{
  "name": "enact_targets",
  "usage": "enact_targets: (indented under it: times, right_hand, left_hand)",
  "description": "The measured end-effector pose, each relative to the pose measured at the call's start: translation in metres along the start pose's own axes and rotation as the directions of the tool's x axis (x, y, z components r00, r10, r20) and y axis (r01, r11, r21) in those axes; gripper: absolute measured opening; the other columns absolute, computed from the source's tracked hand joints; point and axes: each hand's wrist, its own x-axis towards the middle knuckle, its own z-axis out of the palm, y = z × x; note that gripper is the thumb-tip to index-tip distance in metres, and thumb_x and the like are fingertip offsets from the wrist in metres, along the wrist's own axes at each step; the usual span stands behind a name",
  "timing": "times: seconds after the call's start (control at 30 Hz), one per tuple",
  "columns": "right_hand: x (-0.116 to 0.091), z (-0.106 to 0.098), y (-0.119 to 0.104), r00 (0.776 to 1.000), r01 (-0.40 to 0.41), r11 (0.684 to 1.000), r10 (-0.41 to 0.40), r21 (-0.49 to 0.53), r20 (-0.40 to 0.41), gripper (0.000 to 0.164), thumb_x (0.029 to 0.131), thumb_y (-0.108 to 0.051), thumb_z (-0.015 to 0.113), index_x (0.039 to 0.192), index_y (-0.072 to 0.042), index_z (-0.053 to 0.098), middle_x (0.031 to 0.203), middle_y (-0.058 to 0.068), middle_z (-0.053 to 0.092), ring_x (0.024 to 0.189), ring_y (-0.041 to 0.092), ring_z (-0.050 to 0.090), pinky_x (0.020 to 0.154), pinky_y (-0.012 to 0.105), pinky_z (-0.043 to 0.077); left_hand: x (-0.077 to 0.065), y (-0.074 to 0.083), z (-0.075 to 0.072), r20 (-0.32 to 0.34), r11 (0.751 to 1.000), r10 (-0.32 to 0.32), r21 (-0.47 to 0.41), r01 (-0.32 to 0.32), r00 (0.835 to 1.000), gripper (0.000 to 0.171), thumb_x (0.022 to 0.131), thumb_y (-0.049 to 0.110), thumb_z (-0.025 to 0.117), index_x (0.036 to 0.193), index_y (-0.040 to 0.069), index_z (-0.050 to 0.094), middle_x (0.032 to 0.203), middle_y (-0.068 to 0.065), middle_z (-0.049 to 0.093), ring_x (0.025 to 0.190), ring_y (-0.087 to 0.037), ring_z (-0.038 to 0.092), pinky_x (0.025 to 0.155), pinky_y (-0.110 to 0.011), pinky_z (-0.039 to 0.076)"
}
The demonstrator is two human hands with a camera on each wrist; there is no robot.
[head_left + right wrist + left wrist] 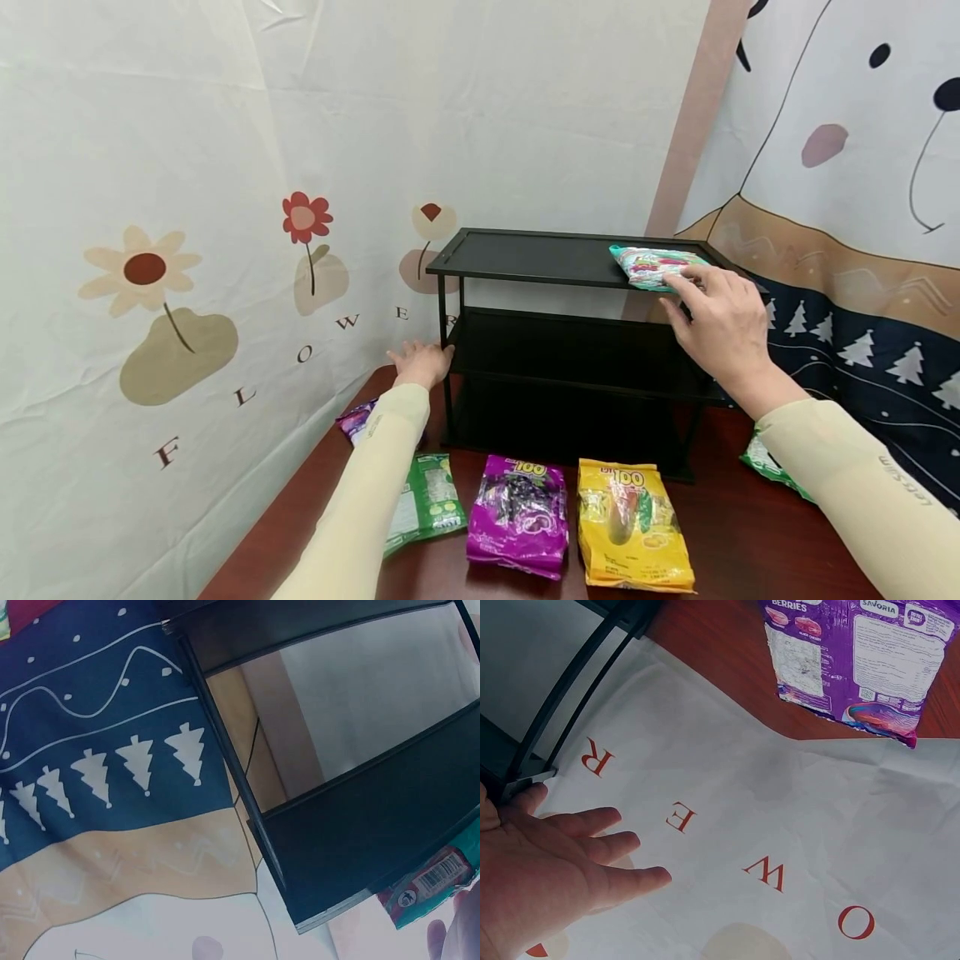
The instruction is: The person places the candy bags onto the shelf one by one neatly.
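Drop risk: teal pouch (pixel 637 263) at front edge of black 3-tier rack (pixel 525 254)

Head view: I've got the R grip (pixel 716 325) up at the top shelf's R end, fingers by the teal pouch, thumb & index apart; looks released, tho I can't tell if fingertips touch. Pouch lies on the top shelf, its near side at or slightly past the front rim. My L grip (pixel 422 364) is beside the L front post (pixel 443 317), fingers spread, grasping nothing. On the tabletop (pixel 731 533) in front: purple "100" candy bag (pixel 517 521) & yellow "100" candy bag (pixel 633 529) side by side, green bag (pixel 438 493) partly behind the L sleeve (pixel 363 504), 2nd green bag (pixel 772 462) far R.

L wrist view: L grip's fingers straight, well apart from the purple Savoria pouch (pixel 862 667) on the tabletop. Firm contact w/ the post: can't confirm.

R wrist view: teal pouch's barcode side shows at the shelf edge; only bits of R fingers in frame, so contact's unclear here too.

Risks, my read: if R fingers snag the pouch's crimped edge, it could slide off the front; slick film on a smooth shelf would help it go. If L grip knocks the post, the rack might shift & jog the pouch. A low R sleeve (pixel 862 483) could clip the yellow bag.
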Motion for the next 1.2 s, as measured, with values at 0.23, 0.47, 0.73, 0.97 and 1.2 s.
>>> enact_targets:
  times: [0.23, 0.47, 0.73, 0.97, 1.2]
  right_hand:
    - [0.000, 0.004, -0.001, 0.999, 0.006, 1.000, -0.005, 0.028, -0.032, 0.028, 0.083, -0.003, 0.074, 0.110, -0.006, 0.072, 0.106, 0.018, 0.067, 0.095, 0.043, 0.060, 0.076, 0.058, 0.049]
    - [0.003, 0.007, -0.001, 1.000, 0.013, 1.000, -0.013, 0.021, 0.023, 0.025, 0.088, -0.002, 0.069, 0.113, -0.006, 0.071, 0.105, 0.017, 0.068, 0.095, 0.041, 0.061, 0.076, 0.055, 0.051]
    - [0.004, 0.014, 0.000, 0.993, -0.013, 1.000, 0.014, -0.015, 0.117, 0.025, 0.091, -0.002, 0.065, 0.115, -0.004, 0.071, 0.108, 0.018, 0.067, 0.102, 0.040, 0.059, 0.081, 0.055, 0.051]
    - [0.003, 0.018, -0.002, 0.972, -0.046, 0.998, 0.056, -0.051, 0.227, 0.037, 0.090, -0.019, 0.072, 0.123, -0.001, 0.067, 0.115, 0.020, 0.063, 0.107, 0.042, 0.056, 0.093, 0.056, 0.047]
    - [0.004, 0.019, -0.002, 0.953, -0.061, 0.995, 0.081, -0.076, 0.293, 0.047, 0.089, -0.025, 0.073, 0.128, -0.003, 0.063, 0.120, 0.021, 0.060, 0.110, 0.042, 0.056, 0.094, 0.056, 0.045]
  left_hand:
    - [0.001, -0.001, 0.001, -0.012, 1.000, 0.010, 0.014, -0.010, 1.000, 0.057, 0.109, 0.043, 0.025, 0.155, 0.011, 0.036, 0.157, -0.031, 0.022, 0.146, -0.049, 0.010, 0.110, -0.071, 0.003]
    - [0.001, -0.002, 0.002, -0.009, 1.000, 0.006, 0.018, -0.006, 1.000, 0.058, 0.109, 0.045, 0.025, 0.155, 0.011, 0.036, 0.157, -0.031, 0.022, 0.147, -0.048, 0.010, 0.110, -0.071, 0.004]
    - [0.001, -0.003, 0.002, -0.005, 1.000, 0.005, 0.009, -0.005, 1.000, 0.058, 0.109, 0.044, 0.025, 0.155, 0.011, 0.036, 0.156, -0.030, 0.025, 0.147, -0.048, 0.011, 0.110, -0.072, 0.003]
    - [0.000, -0.002, 0.002, -0.004, 1.000, 0.007, 0.000, -0.007, 1.000, 0.057, 0.109, 0.044, 0.025, 0.155, 0.012, 0.036, 0.156, -0.029, 0.025, 0.146, -0.049, 0.010, 0.110, -0.072, 0.003]
    - [-0.001, 0.000, 0.001, -0.009, 1.000, 0.004, 0.009, -0.004, 1.000, 0.057, 0.109, 0.044, 0.025, 0.154, 0.013, 0.038, 0.154, -0.031, 0.028, 0.146, -0.048, 0.012, 0.110, -0.071, 0.004]
